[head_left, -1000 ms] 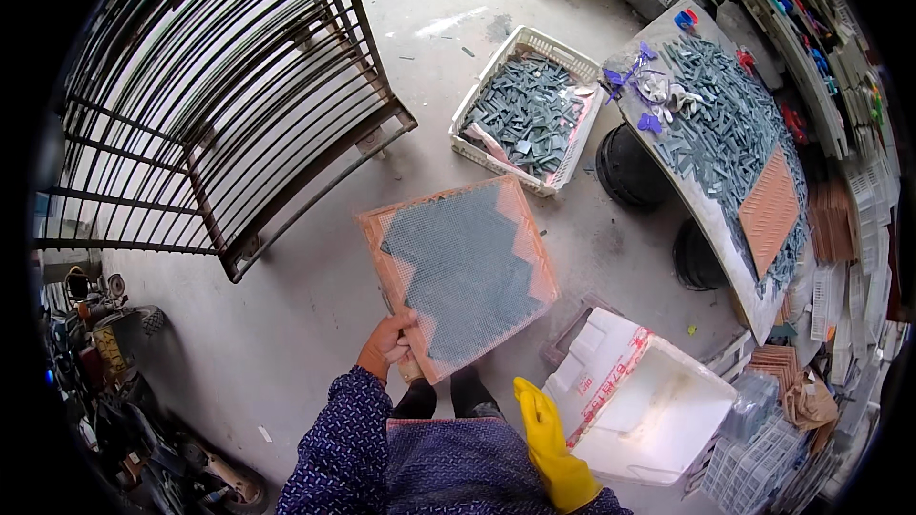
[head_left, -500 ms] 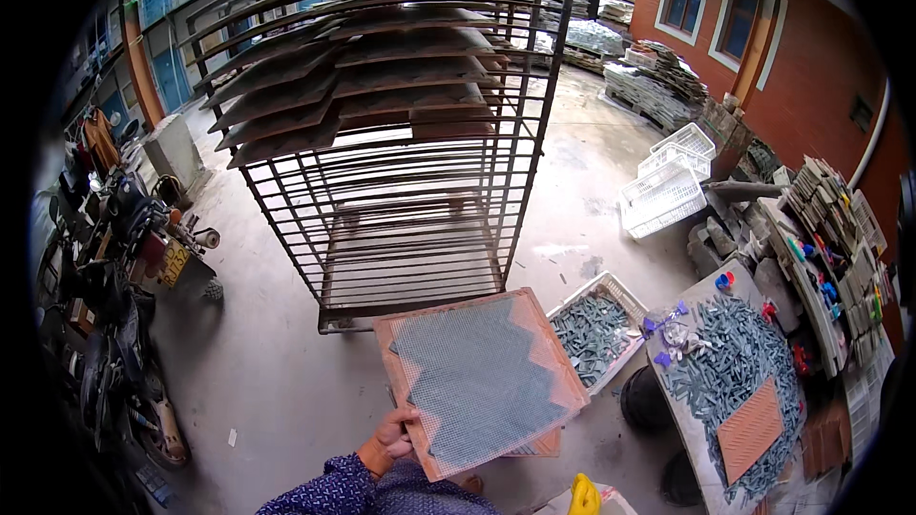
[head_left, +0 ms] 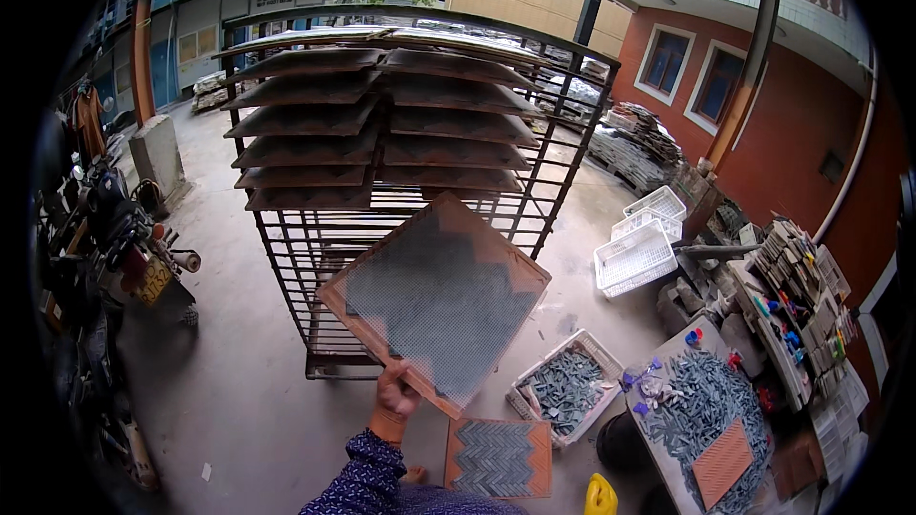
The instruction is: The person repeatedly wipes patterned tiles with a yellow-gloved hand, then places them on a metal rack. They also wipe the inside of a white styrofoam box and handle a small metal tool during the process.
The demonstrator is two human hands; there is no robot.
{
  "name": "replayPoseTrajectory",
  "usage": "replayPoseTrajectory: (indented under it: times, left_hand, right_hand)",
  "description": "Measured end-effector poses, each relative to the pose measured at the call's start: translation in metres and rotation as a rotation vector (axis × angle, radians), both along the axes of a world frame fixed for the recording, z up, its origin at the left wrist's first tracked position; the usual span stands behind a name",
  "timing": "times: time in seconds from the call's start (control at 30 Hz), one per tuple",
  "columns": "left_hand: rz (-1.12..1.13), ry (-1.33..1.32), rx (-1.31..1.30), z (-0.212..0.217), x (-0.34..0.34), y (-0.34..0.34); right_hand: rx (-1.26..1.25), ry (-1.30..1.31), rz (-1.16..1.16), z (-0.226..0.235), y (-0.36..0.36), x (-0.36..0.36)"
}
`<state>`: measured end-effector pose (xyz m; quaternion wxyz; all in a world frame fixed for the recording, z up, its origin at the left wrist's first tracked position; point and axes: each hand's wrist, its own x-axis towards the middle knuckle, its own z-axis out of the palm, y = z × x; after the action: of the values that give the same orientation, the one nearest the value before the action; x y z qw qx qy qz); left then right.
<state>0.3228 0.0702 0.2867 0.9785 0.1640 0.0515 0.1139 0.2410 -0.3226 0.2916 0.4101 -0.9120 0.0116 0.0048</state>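
My left hand [head_left: 396,393] grips the near corner of a reddish-brown square tray [head_left: 523,277], thumb on top and fingers underneath. White mesh [head_left: 420,315] covers dark grey tile pieces with a zigzag border on this tray. It is held up diagonally, tilted, in front of a metal rack [head_left: 334,360]. Several loaded trays [head_left: 448,124] fill the rack's upper shelves in two columns. My right hand is out of sight. Below lies another tray [head_left: 536,448] with grey strips in a herringbone pattern.
Right of me stand a white crate [head_left: 593,415] of grey strips and a table [head_left: 658,429] heaped with strips, a grooved orange tray [head_left: 722,463] on top. A yellow object [head_left: 599,496] shows at the bottom. White baskets [head_left: 634,257] are farther back; motorbikes [head_left: 143,257] stand left.
The held tray has risen toward the rack and turned to a diamond angle. The herringbone tray beneath has come into fuller view. The head view has tipped upward, showing more buildings.
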Motion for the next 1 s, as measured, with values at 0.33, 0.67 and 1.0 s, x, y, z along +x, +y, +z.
replayPoseTrajectory:
  times: [0.33, 0.67, 1.0]
  left_hand:
    - [0.032, -0.143, 0.048, 0.019, 0.081, 0.01]
    - [0.117, -0.219, -0.149, 0.019, 0.179, -0.001]
    - [0.2, -0.236, -0.228, 0.043, 0.292, 0.005]
  right_hand:
    - [-0.087, -0.03, -0.07, 0.027, 0.039, 0.015]
    - [-0.136, 0.009, -0.201, 0.036, 0.05, 0.012]
    - [-0.171, 0.065, -0.257, 0.047, 0.072, 0.014]
